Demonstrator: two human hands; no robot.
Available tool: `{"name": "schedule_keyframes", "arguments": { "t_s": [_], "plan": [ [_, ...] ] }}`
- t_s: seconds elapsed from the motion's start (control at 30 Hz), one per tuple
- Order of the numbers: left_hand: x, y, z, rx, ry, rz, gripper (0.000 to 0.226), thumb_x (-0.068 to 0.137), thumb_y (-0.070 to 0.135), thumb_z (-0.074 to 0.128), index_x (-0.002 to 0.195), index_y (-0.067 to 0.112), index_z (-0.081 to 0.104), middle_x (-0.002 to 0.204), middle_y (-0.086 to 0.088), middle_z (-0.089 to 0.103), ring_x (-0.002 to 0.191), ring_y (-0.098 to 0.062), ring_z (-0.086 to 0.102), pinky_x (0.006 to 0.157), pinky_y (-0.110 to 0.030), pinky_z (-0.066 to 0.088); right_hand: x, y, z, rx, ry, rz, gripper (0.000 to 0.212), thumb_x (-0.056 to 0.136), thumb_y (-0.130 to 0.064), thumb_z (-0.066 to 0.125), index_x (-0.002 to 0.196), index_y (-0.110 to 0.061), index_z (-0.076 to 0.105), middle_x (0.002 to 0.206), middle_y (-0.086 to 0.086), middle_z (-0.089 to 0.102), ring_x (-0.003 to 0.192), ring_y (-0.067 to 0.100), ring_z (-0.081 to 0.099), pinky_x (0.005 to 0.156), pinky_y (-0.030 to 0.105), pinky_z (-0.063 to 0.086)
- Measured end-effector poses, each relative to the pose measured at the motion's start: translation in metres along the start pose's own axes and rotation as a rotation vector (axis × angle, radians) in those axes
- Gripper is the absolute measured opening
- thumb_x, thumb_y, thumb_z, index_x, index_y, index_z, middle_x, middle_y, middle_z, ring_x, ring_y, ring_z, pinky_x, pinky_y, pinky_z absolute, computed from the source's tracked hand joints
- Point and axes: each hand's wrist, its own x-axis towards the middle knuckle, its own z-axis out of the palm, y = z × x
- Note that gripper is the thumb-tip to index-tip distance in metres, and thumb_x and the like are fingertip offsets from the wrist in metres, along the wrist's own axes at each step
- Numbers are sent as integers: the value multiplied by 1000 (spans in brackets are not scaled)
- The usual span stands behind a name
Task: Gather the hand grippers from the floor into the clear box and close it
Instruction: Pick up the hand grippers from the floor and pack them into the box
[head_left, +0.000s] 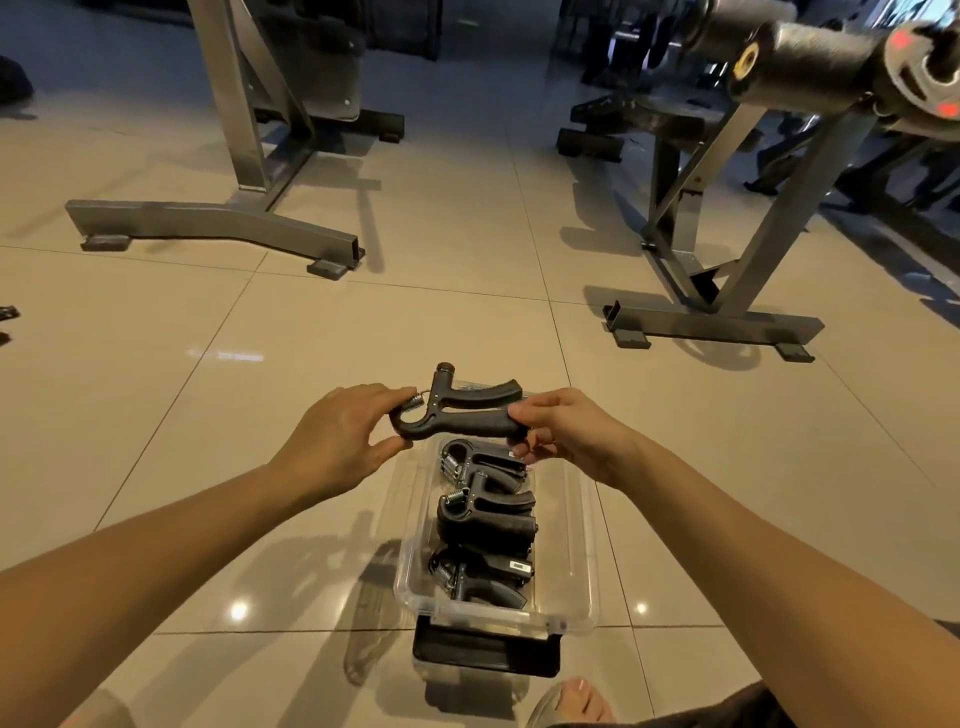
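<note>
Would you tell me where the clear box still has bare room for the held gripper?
Free: the strip inside the clear box along its right wall, beside the packed grippers. Crowded: its left and middle. Left hand and right hand hold the hand gripper above the far end.

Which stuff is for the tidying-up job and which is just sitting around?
For the job: held hand gripper, pinched by left hand and right hand; packed hand grippers; clear box.
Just around: grey machine base, second machine stand, weight plate.
</note>
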Motion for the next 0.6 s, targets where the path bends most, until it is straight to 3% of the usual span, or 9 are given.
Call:
{"name": "schedule_keyframes", "arguments": {
  "t_s": [0.1, 0.2, 0.33, 0.47, 0.53, 0.6],
  "plan": [
    [2, 4, -2, -28, 80, 51, 45, 92, 37, 68, 132, 19, 63, 106, 4, 70, 95, -23, 65, 75, -37, 52, 1, -4, -1, 101, 50, 15, 29, 103, -17, 54, 117, 7, 62, 92, 22, 65, 68, 21, 63, 66, 31, 57],
    [8, 13, -10, -6, 177, 134, 49, 93, 46, 50, 124, 14, 69, 98, 2, 74, 85, -23, 67, 67, -35, 54, 2, -7, -3, 93, 130, 17, 30, 105, -21, 52, 116, 5, 62, 87, 22, 67, 63, 21, 62, 61, 29, 57],
    [24, 24, -23, -22, 230, 147, 44, 95, 44, 47, 114, 14, 73, 85, 2, 73, 73, -20, 64, 62, -34, 53, 5, -12, -7, 17, 247, -65, 31, 106, -26, 47, 108, 0, 65, 84, 20, 68, 63, 21, 62, 62, 31, 55],
    [39, 35, -33, -215, 144, -63, 27, 99, 43, 56, 107, 26, 76, 79, 9, 73, 67, -10, 61, 61, -32, 49, 12, -14, -12, -479, 485, -327, 24, 101, -32, 54, 98, -14, 68, 89, 4, 69, 81, 20, 65, 74, 40, 56],
    [45, 40, -37, -372, 73, -208, 25, 98, 41, 59, 97, 24, 78, 73, 5, 72, 68, -12, 64, 65, -36, 52, 9, -17, -10, -674, 488, -481, 25, 98, -41, 57, 106, -19, 68, 96, -3, 64, 87, 15, 60, 78, 36, 54],
    [50, 44, -38, -529, -10, -329, 27, 98, 36, 61, 86, 18, 78, 69, 0, 71, 61, -8, 63, 64, -33, 51, 3, -19, -4, -881, 423, -618, 42, 92, -53, 60, 118, -21, 64, 105, -6, 60, 92, 11, 56, 80, 29, 50]
  ]
}}
